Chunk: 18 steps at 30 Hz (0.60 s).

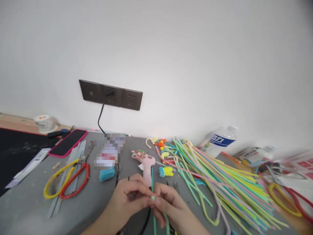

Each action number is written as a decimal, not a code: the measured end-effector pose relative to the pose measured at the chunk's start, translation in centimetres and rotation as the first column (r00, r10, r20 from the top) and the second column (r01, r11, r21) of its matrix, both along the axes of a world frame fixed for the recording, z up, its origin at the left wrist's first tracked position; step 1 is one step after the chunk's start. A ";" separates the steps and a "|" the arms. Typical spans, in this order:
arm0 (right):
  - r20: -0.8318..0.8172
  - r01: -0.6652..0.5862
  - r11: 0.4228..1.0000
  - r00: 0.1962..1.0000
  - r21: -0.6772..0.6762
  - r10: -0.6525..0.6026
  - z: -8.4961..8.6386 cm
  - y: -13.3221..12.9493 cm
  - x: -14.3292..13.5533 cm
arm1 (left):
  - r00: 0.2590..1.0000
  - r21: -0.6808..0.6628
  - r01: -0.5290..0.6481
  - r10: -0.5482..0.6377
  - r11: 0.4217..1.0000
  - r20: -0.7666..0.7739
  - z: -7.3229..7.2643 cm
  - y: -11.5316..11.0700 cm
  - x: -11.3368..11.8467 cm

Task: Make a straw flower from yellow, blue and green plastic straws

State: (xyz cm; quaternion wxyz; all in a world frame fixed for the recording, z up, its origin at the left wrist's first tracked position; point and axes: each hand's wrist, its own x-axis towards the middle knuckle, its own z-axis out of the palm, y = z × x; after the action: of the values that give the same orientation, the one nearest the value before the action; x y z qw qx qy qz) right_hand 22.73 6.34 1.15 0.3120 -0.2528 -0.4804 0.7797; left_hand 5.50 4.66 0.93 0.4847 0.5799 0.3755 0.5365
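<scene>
You're pinching a green pipe cleaner (153,209) between both hands at 6 o'clock on the grey table (29,202), so keep the pinch tight and close to the working spot so it isn't slipping while you're bending. Your left hand (129,195) is curling in from 7 o'clock, fingers closed on the stem. Your right hand (168,204) is coming in from 5 o'clock, thumb and fingertips also closed on it. The pink glue gun (146,164) is lying just beyond at 12 o'clock, and the loose pile of pipe cleaners (227,182) is fanning out at 3 o'clock.
</scene>
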 end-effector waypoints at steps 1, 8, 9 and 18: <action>0.007 0.002 1.000 1.000 0.020 -0.002 0.1 0.0 0.0 | 1.000 -0.014 -0.010 0.010 1.000 -0.005 0.1 0.0 0.0; 0.084 0.148 0.957 0.981 0.248 -0.174 0.3 0.1 0.0 | 0.992 -0.137 0.010 0.008 0.990 0.130 1.0 0.2 -0.1; 0.079 0.205 0.923 0.967 0.326 -0.243 0.3 0.0 -0.1 | 0.987 -0.155 0.006 0.019 0.988 0.157 1.0 0.3 -0.1; -0.106 0.334 0.514 0.900 0.791 -0.422 1.1 -0.2 -0.3 | 0.974 -0.217 0.067 -0.017 0.974 0.226 1.2 0.0 0.3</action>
State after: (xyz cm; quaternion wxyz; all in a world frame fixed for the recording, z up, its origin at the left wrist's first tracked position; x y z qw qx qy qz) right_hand 22.41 6.11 2.22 0.5284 -0.2250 -0.7229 0.3841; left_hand 5.80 4.66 2.14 0.5970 0.4658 0.3643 0.5421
